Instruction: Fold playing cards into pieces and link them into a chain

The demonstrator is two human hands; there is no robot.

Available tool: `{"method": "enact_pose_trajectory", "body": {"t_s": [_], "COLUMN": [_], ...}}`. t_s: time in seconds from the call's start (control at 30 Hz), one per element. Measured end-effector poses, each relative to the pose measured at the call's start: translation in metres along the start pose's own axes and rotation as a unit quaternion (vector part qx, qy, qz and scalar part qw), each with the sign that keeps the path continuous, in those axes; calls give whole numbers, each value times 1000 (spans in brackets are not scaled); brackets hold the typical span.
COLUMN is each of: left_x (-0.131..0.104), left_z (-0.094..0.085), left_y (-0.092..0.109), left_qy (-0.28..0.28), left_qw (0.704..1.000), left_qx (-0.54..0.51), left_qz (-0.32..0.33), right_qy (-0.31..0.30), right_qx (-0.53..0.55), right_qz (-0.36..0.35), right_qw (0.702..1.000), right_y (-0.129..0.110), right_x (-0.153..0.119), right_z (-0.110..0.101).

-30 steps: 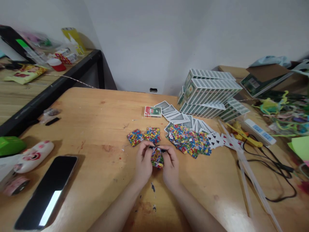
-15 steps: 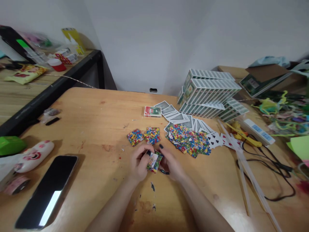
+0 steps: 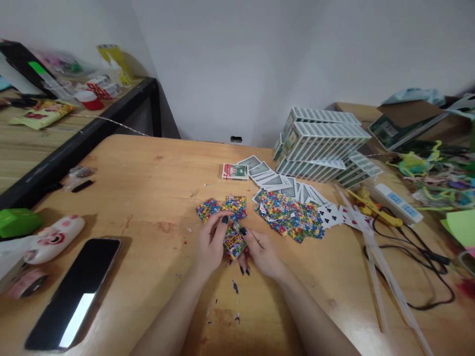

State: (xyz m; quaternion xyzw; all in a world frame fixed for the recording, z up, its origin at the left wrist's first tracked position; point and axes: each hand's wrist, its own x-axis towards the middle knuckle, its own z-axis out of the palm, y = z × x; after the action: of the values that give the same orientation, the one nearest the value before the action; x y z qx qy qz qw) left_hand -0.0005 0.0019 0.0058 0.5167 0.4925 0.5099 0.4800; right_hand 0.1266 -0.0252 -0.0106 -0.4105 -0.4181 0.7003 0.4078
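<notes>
Fingers [image 3: 224, 220] of both hands clamp a small folded piece of multicoloured patterned card [image 3: 233, 243] just above the wooden surface [image 3: 148, 168], at the near centre of the view. At the card's left edge is the left hand [image 3: 212, 243], thumb and forefinger closed on it; the right hand [image 3: 261, 251] grips its right edge, dark-painted nails showing. Just beyond the hands, two folded squares [image 3: 221, 207] of the same patterned card lie side by side on the surface, the nearer one almost touched by the left forefinger. To their right sits a loose heap of patterned cards [image 3: 289, 215], partly overlapping a fan of green-backed playing cards [image 3: 272, 179] and some face-up club cards [image 3: 330, 213]. A single boxed deck [image 3: 235, 171] lies behind the squares, and stacked boxed decks [image 3: 321, 143] rise at the back right. A white power strip [image 3: 399, 201] and a black cable [image 3: 426, 257] lie at the right. At the near left, well apart from the hands, rest a dark smartphone [image 3: 72, 291] and a white-and-pink toy [image 3: 55, 238]. A second black-edged bench [image 3: 85, 133] with clutter stands at the far left.
</notes>
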Motion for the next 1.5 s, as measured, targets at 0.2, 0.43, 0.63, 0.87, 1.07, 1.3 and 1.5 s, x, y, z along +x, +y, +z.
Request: {"method": "enact_pose_trajectory", "body": {"t_s": [0.2, 0.43, 0.63, 0.87, 1.07, 1.3, 1.5], "left_x": [0, 0, -1, -3, -3, -6, -7], "left_z": [6, 11, 14, 17, 15, 14, 18], "left_y": [2, -3, -11, -9, -13, -16, -18], "left_qy": [-106, -108, -69, -70, -81, -93, -87], "left_qw": [991, 989, 994, 995, 996, 988, 981], "left_qx": [-16, -38, -7, -44, -9, 121, 167], "left_qz": [-85, -92, -79, -63, -42, 37, 52], "right_qy": [49, 62, 92, 106, 116, 139, 139], "right_qx": [-57, -80, -123, -226, -195, -142, -120], "right_qz": [-43, -52, -52, -107, -91, -34, -33], "right_qw": [996, 993, 987, 962, 970, 979, 982], "right_y": [4, 7, 6, 6, 4, 1, 2], "right_x": [1, 2, 2, -1, -1, 3, 2], "right_z": [2, 0, 2, 0, 0, -3, -3]}}
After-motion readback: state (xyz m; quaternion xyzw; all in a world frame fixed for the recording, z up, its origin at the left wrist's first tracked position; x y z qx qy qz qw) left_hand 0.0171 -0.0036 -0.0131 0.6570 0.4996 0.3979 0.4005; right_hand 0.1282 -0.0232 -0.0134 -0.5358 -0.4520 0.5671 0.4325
